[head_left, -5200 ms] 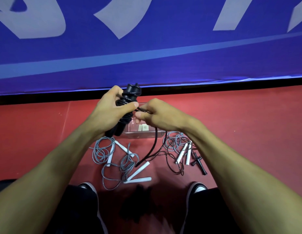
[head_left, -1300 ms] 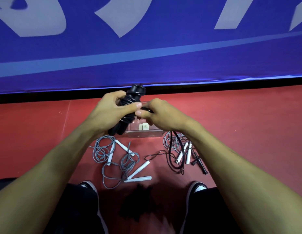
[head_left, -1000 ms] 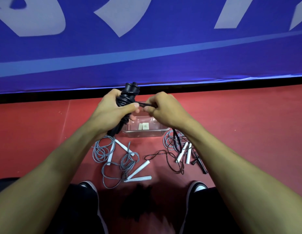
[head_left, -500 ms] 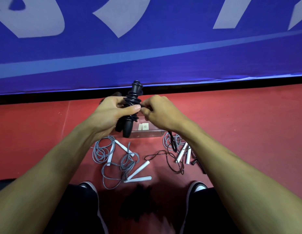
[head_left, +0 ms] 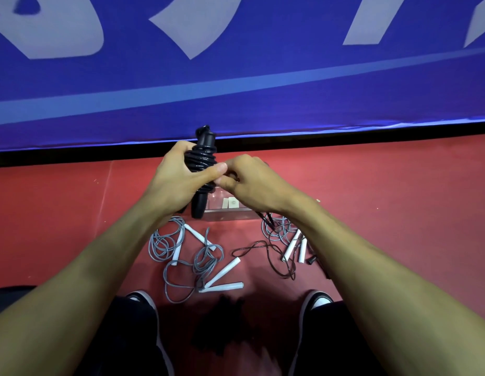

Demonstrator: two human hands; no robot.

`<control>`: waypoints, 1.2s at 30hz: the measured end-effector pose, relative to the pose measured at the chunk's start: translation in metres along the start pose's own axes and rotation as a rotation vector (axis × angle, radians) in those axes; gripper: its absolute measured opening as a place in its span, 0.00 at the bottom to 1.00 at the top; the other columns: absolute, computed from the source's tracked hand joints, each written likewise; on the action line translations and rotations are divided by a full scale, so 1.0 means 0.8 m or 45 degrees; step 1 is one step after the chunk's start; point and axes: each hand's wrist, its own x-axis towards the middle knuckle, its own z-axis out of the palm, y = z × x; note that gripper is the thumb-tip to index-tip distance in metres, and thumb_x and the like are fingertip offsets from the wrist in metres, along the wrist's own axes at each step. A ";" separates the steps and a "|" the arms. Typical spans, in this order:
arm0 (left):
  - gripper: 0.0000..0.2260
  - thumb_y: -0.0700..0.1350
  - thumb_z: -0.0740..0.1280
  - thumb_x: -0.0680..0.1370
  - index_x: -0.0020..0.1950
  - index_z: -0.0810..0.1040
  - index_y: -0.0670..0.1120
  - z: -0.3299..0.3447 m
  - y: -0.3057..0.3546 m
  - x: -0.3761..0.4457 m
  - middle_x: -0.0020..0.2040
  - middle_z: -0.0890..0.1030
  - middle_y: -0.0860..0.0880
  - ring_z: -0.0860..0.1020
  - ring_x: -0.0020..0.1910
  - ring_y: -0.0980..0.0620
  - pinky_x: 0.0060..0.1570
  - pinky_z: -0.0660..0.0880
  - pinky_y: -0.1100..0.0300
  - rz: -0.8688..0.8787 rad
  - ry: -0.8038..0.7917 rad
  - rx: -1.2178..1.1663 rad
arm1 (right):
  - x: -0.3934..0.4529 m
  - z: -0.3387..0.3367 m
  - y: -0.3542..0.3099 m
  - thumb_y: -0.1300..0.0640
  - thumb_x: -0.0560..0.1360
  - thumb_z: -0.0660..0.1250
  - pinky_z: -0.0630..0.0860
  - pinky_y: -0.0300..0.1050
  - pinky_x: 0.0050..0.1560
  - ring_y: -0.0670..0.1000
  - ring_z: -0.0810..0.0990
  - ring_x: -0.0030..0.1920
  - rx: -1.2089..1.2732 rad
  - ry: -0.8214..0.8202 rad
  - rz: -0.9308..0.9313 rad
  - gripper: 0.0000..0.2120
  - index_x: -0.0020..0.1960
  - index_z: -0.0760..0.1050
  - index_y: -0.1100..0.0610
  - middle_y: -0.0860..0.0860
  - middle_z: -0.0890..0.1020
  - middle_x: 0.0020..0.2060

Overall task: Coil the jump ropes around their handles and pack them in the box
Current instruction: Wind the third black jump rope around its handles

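Note:
My left hand [head_left: 179,180] grips the black jump rope handles [head_left: 202,156], held upright, with black cord coiled tightly round them. My right hand [head_left: 252,183] pinches the cord right beside the coil; the loose black cord [head_left: 268,253] trails down under my right wrist to the red floor. A clear plastic box [head_left: 230,213] sits on the floor behind my hands, mostly hidden by them. Grey ropes with white handles lie uncoiled: one pair [head_left: 222,275] in the middle, another [head_left: 179,240] to the left, a third [head_left: 292,245] on the right.
A blue banner wall [head_left: 235,90] rises just behind the box. Another black handle [head_left: 311,259] peeks out by my right forearm. My two shoes [head_left: 141,299] stand at the bottom, either side of the ropes.
The handles have been tipped upright and more cord has been wound on. The loose black cord on the floor has grown shorter and shifted right. My right hand has come closer to the coil.

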 end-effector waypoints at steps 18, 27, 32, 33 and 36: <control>0.15 0.41 0.78 0.72 0.57 0.82 0.43 -0.007 0.005 -0.005 0.51 0.86 0.45 0.84 0.48 0.51 0.52 0.80 0.56 -0.012 -0.361 -0.026 | 0.000 -0.008 0.017 0.50 0.72 0.78 0.66 0.38 0.34 0.49 0.74 0.37 0.015 -0.021 0.233 0.09 0.47 0.80 0.50 0.43 0.74 0.32; 0.17 0.41 0.75 0.74 0.55 0.68 0.43 0.006 0.008 -0.007 0.40 0.86 0.47 0.82 0.37 0.47 0.34 0.81 0.52 -0.120 -0.239 -0.159 | 0.001 -0.009 0.010 0.56 0.72 0.77 0.69 0.35 0.32 0.47 0.76 0.35 0.022 -0.039 0.303 0.08 0.40 0.78 0.54 0.45 0.77 0.32; 0.28 0.60 0.76 0.64 0.58 0.73 0.49 0.000 0.003 -0.003 0.50 0.83 0.44 0.83 0.45 0.47 0.47 0.80 0.46 -0.094 -0.111 -0.044 | 0.001 -0.008 0.004 0.50 0.71 0.78 0.69 0.39 0.32 0.44 0.74 0.31 0.091 -0.017 0.316 0.14 0.37 0.75 0.53 0.47 0.77 0.30; 0.27 0.58 0.75 0.67 0.60 0.74 0.49 0.001 0.004 -0.004 0.50 0.82 0.47 0.82 0.46 0.50 0.49 0.79 0.50 -0.092 -0.165 -0.072 | 0.001 -0.008 0.003 0.50 0.72 0.78 0.68 0.39 0.32 0.45 0.73 0.31 0.087 -0.005 0.317 0.14 0.36 0.74 0.53 0.47 0.77 0.30; 0.19 0.48 0.69 0.72 0.60 0.75 0.44 0.004 0.007 -0.005 0.50 0.81 0.47 0.80 0.48 0.53 0.52 0.76 0.57 -0.191 -0.355 -0.417 | 0.000 -0.009 0.004 0.52 0.72 0.78 0.68 0.39 0.33 0.46 0.74 0.32 0.075 0.018 0.317 0.14 0.38 0.74 0.55 0.47 0.76 0.30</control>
